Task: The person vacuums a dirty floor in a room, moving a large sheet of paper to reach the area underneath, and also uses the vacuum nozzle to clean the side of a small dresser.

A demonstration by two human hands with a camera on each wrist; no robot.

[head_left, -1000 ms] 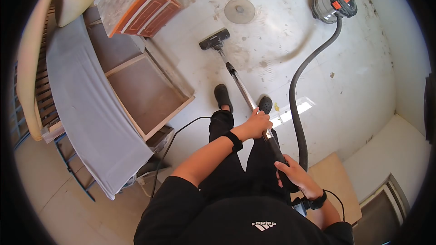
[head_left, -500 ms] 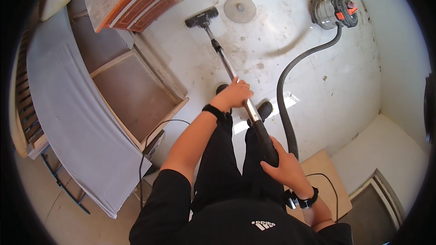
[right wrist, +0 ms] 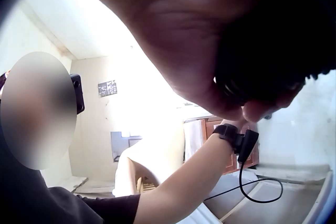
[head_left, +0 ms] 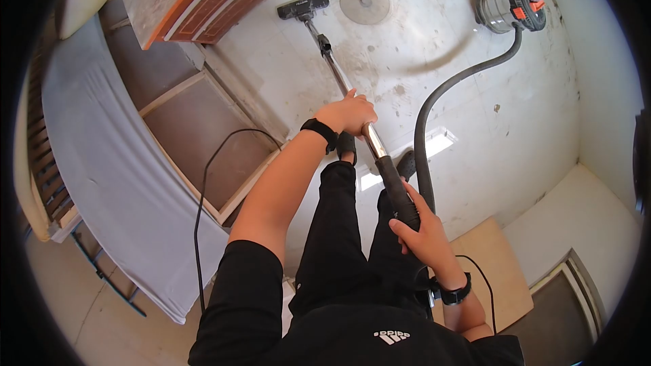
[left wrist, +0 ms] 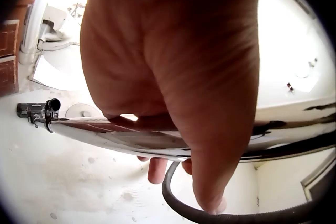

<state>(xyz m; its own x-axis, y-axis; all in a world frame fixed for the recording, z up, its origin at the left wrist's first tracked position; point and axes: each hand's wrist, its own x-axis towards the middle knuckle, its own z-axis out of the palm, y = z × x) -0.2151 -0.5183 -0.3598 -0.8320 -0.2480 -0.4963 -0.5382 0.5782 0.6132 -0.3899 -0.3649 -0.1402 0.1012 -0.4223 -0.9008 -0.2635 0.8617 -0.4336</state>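
Note:
A vacuum cleaner's shiny metal wand (head_left: 375,142) slants away from the person to a black floor head (head_left: 303,7) on the dusty floor. My left hand (head_left: 347,114) grips the wand partway along; in the left wrist view its thumb and fingers come round the tube (left wrist: 110,136). Closer to the body, my right hand (head_left: 426,236) holds the black handle (head_left: 398,193) at the wand's upper end. That handle (right wrist: 278,50) looks dark in the right wrist view, with the fingers curled about it. A ribbed grey hose (head_left: 426,115) runs to the vacuum canister (head_left: 500,12).
A round translucent disc (head_left: 365,4) lies right of the floor head. At left are a wooden frame (head_left: 244,200), a cloth-covered piece (head_left: 122,163) and an orange-brown cabinet (head_left: 217,3). A black cable (head_left: 200,224) hangs by the left arm. A tan board (head_left: 498,264) stands at lower right.
The floor head has slid forward and to the left over the floor, now level with the disc. Both hands have moved forward with the wand and keep hold of it.

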